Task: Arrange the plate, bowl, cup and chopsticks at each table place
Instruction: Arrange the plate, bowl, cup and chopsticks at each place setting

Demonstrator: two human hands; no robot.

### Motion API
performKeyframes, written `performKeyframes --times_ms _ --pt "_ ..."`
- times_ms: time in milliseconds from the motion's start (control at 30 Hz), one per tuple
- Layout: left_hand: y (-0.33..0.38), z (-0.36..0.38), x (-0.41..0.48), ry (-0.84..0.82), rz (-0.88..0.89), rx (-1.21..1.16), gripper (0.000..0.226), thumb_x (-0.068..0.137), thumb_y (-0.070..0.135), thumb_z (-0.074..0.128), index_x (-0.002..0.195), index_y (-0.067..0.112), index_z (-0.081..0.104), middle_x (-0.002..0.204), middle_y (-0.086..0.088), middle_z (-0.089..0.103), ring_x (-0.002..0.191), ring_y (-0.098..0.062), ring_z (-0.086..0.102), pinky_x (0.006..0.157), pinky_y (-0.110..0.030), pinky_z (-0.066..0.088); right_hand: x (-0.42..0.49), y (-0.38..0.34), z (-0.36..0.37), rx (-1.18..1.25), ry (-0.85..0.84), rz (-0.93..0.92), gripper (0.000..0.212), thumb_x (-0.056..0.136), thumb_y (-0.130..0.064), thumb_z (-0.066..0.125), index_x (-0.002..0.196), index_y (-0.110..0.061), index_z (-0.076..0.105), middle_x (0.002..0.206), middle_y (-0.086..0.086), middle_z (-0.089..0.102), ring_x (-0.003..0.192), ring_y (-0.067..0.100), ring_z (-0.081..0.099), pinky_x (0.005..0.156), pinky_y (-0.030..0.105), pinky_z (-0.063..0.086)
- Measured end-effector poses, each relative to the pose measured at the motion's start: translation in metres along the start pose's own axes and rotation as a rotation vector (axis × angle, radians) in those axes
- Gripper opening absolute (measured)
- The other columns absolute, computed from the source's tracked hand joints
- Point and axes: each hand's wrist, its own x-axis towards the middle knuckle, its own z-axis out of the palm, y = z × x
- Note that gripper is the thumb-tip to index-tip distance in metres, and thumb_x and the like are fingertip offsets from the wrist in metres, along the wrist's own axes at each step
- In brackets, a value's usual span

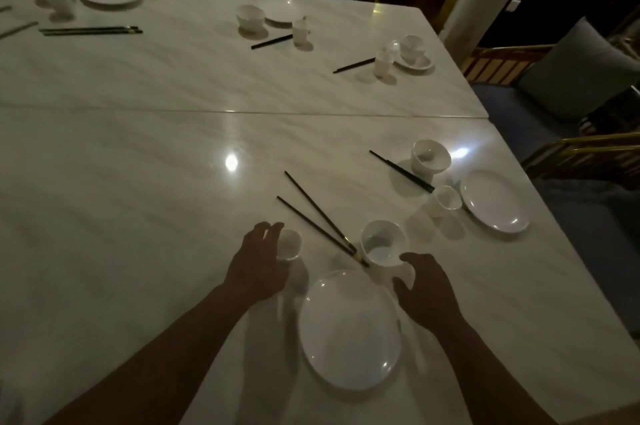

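In front of me a white plate [349,327] lies on the pale marble table [138,182]. My left hand [256,262] curls round a small white cup [289,244] just left of the plate's far edge. My right hand [426,289] grips the base of a white bowl [382,244], which is tilted with its mouth facing me. Two dark chopsticks [318,220] lie splayed between cup and bowl, their near ends tucked against the bowl.
To the right is a second setting: bowl [431,156], cup [445,199], plate [495,201], chopsticks [401,171]. More settings stand along the far edge. Chairs [571,154] line the right side. People stand beyond the far edge.
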Motion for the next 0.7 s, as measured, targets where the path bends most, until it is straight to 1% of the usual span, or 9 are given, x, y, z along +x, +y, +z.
performKeyframes --times_ms 67,133,233,300,333,367,467,567,700 --pt "-0.001 0.009 0.017 -0.041 0.025 0.036 0.090 0.074 0.039 0.072 0.149 0.019 0.026 0.152 -0.011 0.028 0.137 -0.033 0.032 0.104 -0.042 0.040 0.017 -0.002 -0.001 -0.035 -0.045 -0.034 0.064 0.075 -0.027 0.079 0.132 -0.012 0.053 0.129 0.013 0.054 0.119 0.031 0.053 0.099 0.038 0.043" --pt "0.001 0.013 0.027 -0.093 0.005 0.057 0.091 0.072 0.036 0.075 0.148 0.021 0.027 0.152 -0.006 0.028 0.136 -0.031 0.033 0.104 -0.040 0.040 0.031 -0.006 0.000 -0.069 -0.101 -0.062 0.078 0.074 -0.035 0.080 0.141 -0.017 0.043 0.141 0.012 0.044 0.128 0.031 0.044 0.103 0.040 0.041" --pt "0.011 0.006 0.033 -0.089 0.036 0.068 0.076 0.069 0.028 0.080 0.135 0.016 0.044 0.135 -0.005 0.046 0.115 -0.027 0.054 0.090 -0.035 0.050 0.050 -0.010 0.004 -0.106 -0.166 -0.082 0.095 0.072 -0.043 0.081 0.149 -0.024 0.028 0.156 0.010 0.023 0.142 0.033 0.026 0.111 0.047 0.036" --pt "0.015 0.001 0.031 -0.002 0.159 0.142 0.066 0.058 0.023 0.088 0.116 0.009 0.058 0.115 -0.008 0.058 0.097 -0.027 0.063 0.073 -0.032 0.056 0.061 -0.010 0.007 -0.153 -0.187 -0.128 0.104 0.070 -0.048 0.081 0.151 -0.027 0.020 0.160 0.010 0.013 0.146 0.034 0.016 0.114 0.050 0.033" --pt "0.015 -0.001 0.028 0.030 0.185 0.155 0.065 0.053 0.022 0.090 0.109 0.007 0.062 0.108 -0.009 0.061 0.092 -0.027 0.064 0.068 -0.031 0.056 0.066 -0.009 0.008 -0.183 -0.214 -0.152 0.108 0.069 -0.050 0.080 0.153 -0.028 0.016 0.162 0.009 0.008 0.148 0.035 0.012 0.115 0.051 0.031" --pt "0.012 -0.002 0.024 0.019 0.151 0.129 0.066 0.054 0.023 0.090 0.111 0.008 0.061 0.110 -0.008 0.060 0.093 -0.028 0.064 0.070 -0.032 0.056 0.071 -0.009 0.008 -0.216 -0.247 -0.177 0.112 0.069 -0.051 0.080 0.154 -0.029 0.011 0.162 0.009 0.003 0.148 0.036 0.008 0.115 0.052 0.030" --pt "0.003 0.003 0.004 -0.018 0.017 0.040 0.076 0.061 0.029 0.085 0.128 0.014 0.052 0.122 -0.005 0.054 0.104 -0.028 0.060 0.084 -0.036 0.053 0.087 -0.006 0.010 -0.297 -0.338 -0.246 0.123 0.068 -0.051 0.081 0.155 -0.033 -0.005 0.163 0.006 -0.007 0.150 0.037 -0.001 0.116 0.056 0.027" --pt "-0.001 0.011 -0.025 -0.005 -0.049 0.005 0.078 0.060 0.032 0.085 0.129 0.017 0.052 0.123 -0.002 0.054 0.103 -0.026 0.060 0.084 -0.036 0.052 0.099 -0.004 0.011 -0.323 -0.427 -0.305 0.127 0.067 -0.047 0.082 0.154 -0.036 -0.010 0.164 0.002 -0.007 0.150 0.035 -0.002 0.115 0.055 0.027" --pt "0.003 0.022 -0.068 0.031 -0.139 -0.008 0.078 0.058 0.032 0.084 0.129 0.018 0.052 0.124 0.001 0.054 0.105 -0.023 0.060 0.085 -0.033 0.051 0.103 0.003 0.009 -0.220 -0.436 -0.358 0.126 0.060 -0.042 0.087 0.155 -0.030 0.005 0.159 0.004 0.011 0.144 0.035 0.015 0.111 0.052 0.035"
